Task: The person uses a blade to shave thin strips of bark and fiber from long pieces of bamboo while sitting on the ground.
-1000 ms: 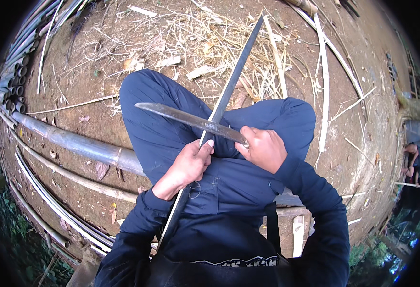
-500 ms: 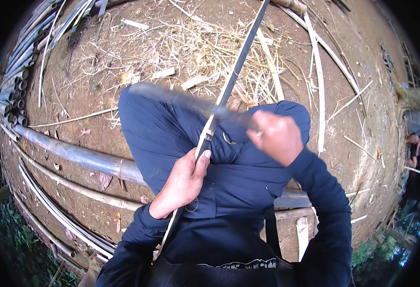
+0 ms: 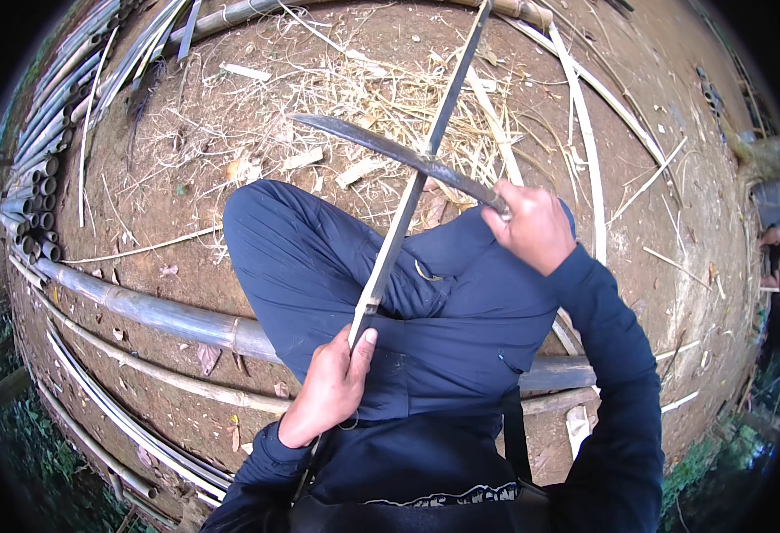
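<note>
A long split bamboo strip (image 3: pixel 392 242), dark on one face and pale along its edge, runs slantwise from my lap to the far ground. My left hand (image 3: pixel 332 385) is closed round its near part, thumb on top. In my right hand (image 3: pixel 535 226) is the handle of a machete (image 3: pixel 359 135) with a long dark blade. The blade lies across the strip beyond my knees, touching it or just over it, its tip pointing far left. Below both is my lap in dark trousers, legs folded.
Thin bamboo shavings (image 3: pixel 408 102) litter the dirt ahead. A thick bamboo pole (image 3: pixel 168 311) passes under my legs. Stacked bamboo tubes (image 3: pixel 39 191) lie at the left, and long pale strips (image 3: pixel 583 133) at the right. Another person (image 3: pixel 770 258) is partly visible at the far right.
The machete, blurred before, has moved farther out along the strip and now shows sharply. My left hand sits slightly nearer to my body, still gripping the strip.
</note>
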Demonstrator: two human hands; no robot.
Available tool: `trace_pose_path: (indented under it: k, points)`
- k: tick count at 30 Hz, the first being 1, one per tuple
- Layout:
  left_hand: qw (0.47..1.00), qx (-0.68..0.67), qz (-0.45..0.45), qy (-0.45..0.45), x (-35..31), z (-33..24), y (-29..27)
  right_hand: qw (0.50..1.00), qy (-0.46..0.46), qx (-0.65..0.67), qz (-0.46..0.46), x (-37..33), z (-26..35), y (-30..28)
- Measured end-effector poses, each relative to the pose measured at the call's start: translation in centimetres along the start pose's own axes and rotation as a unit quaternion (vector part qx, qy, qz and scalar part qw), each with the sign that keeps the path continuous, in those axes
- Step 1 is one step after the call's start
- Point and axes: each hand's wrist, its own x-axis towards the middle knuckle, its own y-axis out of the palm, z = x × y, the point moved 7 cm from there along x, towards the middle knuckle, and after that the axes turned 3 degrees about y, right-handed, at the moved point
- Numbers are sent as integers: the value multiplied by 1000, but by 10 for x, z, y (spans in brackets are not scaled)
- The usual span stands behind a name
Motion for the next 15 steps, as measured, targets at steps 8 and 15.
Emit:
trace_pose_path:
  k: [8, 15]
  points:
    - [1000, 2, -5, 0, -10, 8, 1, 994, -102, -41, -27, -15, 32, 4]
    - [999, 40, -8, 27, -20, 5, 6, 991, -135, 3, -7, -12, 35, 1]
